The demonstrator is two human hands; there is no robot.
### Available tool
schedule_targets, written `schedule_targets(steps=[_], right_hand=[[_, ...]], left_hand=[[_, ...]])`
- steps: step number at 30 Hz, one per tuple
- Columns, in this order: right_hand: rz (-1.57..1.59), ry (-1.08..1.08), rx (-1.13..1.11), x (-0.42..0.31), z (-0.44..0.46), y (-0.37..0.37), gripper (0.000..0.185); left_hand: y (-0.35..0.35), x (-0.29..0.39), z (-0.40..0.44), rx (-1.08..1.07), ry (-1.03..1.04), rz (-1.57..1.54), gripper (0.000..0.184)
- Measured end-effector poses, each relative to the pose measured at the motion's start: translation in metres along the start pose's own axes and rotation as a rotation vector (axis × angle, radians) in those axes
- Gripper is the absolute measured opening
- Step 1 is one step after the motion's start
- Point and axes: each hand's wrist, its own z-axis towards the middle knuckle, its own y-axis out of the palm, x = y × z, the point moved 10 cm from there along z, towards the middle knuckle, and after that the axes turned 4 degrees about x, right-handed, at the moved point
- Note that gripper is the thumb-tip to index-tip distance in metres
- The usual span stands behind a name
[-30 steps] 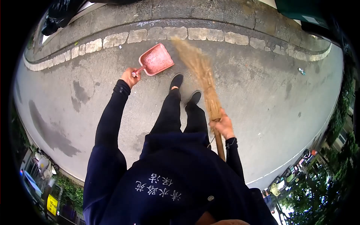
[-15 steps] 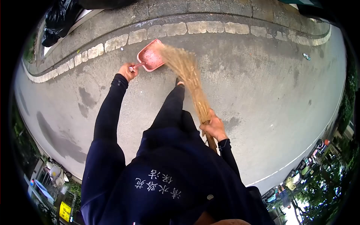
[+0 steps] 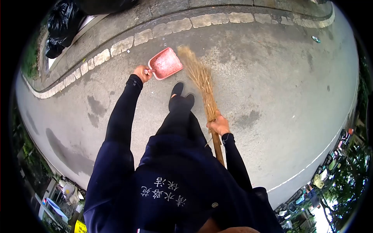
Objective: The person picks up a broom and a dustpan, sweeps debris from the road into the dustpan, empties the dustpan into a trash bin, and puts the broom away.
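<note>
My left hand (image 3: 142, 73) is closed around the handle of a pink dustpan (image 3: 166, 64), which is at the pavement with its open edge turned right. Some small specks show on the pan's inner surface. In my right hand (image 3: 218, 124) is a straw broom (image 3: 202, 79), gripped where the bristles meet the wooden stick. The bristle tips fan out just right of the dustpan, apart from its edge. Whether the tips touch the ground I cannot tell. My two dark shoes (image 3: 177, 89) stand below the dustpan.
A pale stone kerb strip (image 3: 178, 25) curves across the far side. Black garbage bags (image 3: 62, 25) lie at the upper left. A small crushed can or wrapper (image 3: 315, 39) is on the road at the upper right. Parked scooters (image 3: 320, 178) line the lower right.
The broom's bristles have swung right, away from the dustpan's mouth. The dustpan has shifted slightly right and down in view. Both shoes now show, where one was mostly hidden.
</note>
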Motion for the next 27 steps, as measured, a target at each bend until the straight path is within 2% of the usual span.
schedule_targets(steps=[2,3,4,7,9,10,12,15,16,17,19,20,22,23,25,27], right_hand=[[0.070,-0.026,-0.069,-0.019,-0.048,-0.025,0.070],[0.233,-0.042,-0.048,0.001,-0.058,-0.017,0.069],[0.376,-0.025,-0.029,0.020,-0.062,-0.017,0.068],[0.811,0.046,0.105,0.064,-0.066,-0.039,0.058],[0.865,0.161,0.202,0.097,-0.039,-0.043,0.045],[0.854,0.285,0.176,0.098,-0.034,-0.042,0.044],[0.817,0.353,0.131,0.094,-0.014,-0.006,0.043],[0.815,0.144,0.095,0.003,0.002,0.127,0.044],[0.677,0.147,0.092,-0.016,0.009,0.184,0.050],[0.782,0.214,-0.015,-0.089,-0.025,0.212,0.054],[0.755,0.180,-0.075,-0.165,-0.055,0.265,0.059],[0.596,0.089,-0.035,-0.193,-0.065,0.277,0.064],[0.841,0.036,-0.153,-0.258,-0.109,0.292,0.065],[0.878,0.038,-0.155,-0.284,-0.133,0.284,0.067],[0.916,0.041,-0.149,-0.318,-0.164,0.268,0.071],[0.868,0.101,-0.099,-0.344,-0.157,0.248,0.069]], left_hand=[[0.022,-0.013,-0.046,-0.081,0.006,-0.009,0.012],[0.011,-0.006,-0.052,-0.032,0.043,-0.020,0.012],[-0.025,0.014,-0.012,-0.078,0.022,-0.088,0.012],[-0.042,0.013,-0.073,-0.057,0.012,-0.094,0.013],[-0.073,0.039,-0.086,-0.059,0.003,-0.067,0.012],[-0.086,0.048,-0.088,-0.073,-0.016,-0.034,0.012],[-0.108,0.067,-0.092,-0.053,-0.007,0.024,0.011],[-0.141,0.104,-0.091,0.024,0.092,0.129,0.009],[-0.151,0.120,-0.080,0.017,0.178,0.194,0.010],[-0.159,0.128,-0.078,0.061,0.211,0.133,0.013],[-0.166,0.141,-0.073,0.028,0.243,0.193,0.013],[-0.168,0.149,-0.076,0.001,0.251,0.230,0.014],[-0.186,0.168,-0.084,-0.039,0.230,0.233,0.017],[-0.198,0.178,-0.084,-0.076,0.190,0.180,0.009],[-0.240,0.205,-0.112,-0.080,0.138,0.083,0.005],[-0.282,0.233,-0.122,-0.077,0.069,-0.055,0.011]])
